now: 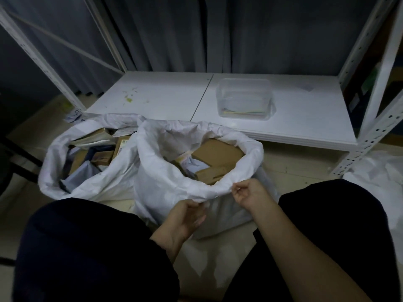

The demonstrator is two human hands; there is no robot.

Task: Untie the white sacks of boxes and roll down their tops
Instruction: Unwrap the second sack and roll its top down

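Already both white sacks stand open on the floor in front of the low shelf (283, 118), so I judge the untying done and the rolling in hand. My left hand (187, 216) has its fingers curled up under the near rim of the nearer sack (165, 175), and my right hand (248, 192) pinches that same rim just beside it, thumb against fingers. Brown boxes (218, 153) show inside, close under the far lip. The second sack (87, 186) sits touching it on the left, its top turned down to a thick cuff.

To do this well, I would turn the edge outward and down in short, even folds, shifting both grips around the mouth (never hauling one spot alone), so the cuff stays level and the sack keeps upright against its neighbour. A clear tub (244, 97) with coloured strips rests on the shelf, well apart.
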